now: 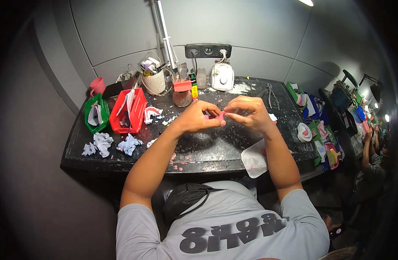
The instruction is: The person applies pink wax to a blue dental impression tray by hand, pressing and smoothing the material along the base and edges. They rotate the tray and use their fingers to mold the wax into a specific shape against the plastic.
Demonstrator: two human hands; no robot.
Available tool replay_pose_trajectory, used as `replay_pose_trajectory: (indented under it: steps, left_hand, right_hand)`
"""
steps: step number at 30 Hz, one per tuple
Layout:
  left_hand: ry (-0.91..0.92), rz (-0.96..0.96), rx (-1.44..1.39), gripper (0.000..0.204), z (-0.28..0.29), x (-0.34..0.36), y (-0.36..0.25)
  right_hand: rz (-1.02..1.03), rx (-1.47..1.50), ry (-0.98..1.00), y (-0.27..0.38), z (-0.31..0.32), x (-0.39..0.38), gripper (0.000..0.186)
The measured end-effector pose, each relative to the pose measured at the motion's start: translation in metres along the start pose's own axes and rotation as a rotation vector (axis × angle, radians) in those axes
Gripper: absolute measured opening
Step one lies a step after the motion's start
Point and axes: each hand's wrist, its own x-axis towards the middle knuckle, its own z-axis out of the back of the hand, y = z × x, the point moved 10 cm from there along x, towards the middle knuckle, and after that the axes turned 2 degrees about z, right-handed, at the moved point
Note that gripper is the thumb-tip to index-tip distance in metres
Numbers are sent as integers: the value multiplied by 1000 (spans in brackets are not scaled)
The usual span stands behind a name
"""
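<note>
The small pink piece [222, 115] is held in the air between the person's two hands, above the middle of the worktop [199, 154]. The left hand [202, 117] has its thumb underneath and its bent fingers [209, 106] above, pinching the piece from the left; a bit of pink also shows in the gap between thumb and fingers. The right hand [247, 112] comes in from the other side, thumb and fingertips drawn together on the right end of the piece, so the fingertips of both hands nearly meet there. How firmly either hand presses cannot be told.

The piece is a bright, even pink, narrow where it shows at the right fingertips. Most of it is covered by the fingers, so its full outline cannot be made out, and its surface is too small to read.

Below the right forearm, a whitish tray [253, 164] sits at the front edge of the worktop. To the left of the hands lies a red-and-white horseshoe-shaped model [152, 113], near a red bin [139, 113]. A pair of metal pliers [273, 98] lies beyond the right hand, toward the worktop's far right.
</note>
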Motion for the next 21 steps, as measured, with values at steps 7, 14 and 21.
replay_pose_trajectory:
  steps: [7, 14, 21]
  left_hand:
    - [-43, -40, -19, 41, 2, 1, 4]
    - [9, 74, -197, 30, 3, 0, 9]
    - [-61, 66, -282, 50, 5, 2, 12]
  right_hand:
    - [7, -4, 17, 0, -4, 0, 19]
    - [-143, 155, 144, -5, -16, -1, 65]
    - [-66, 146, 75, -8, -22, -1, 56]
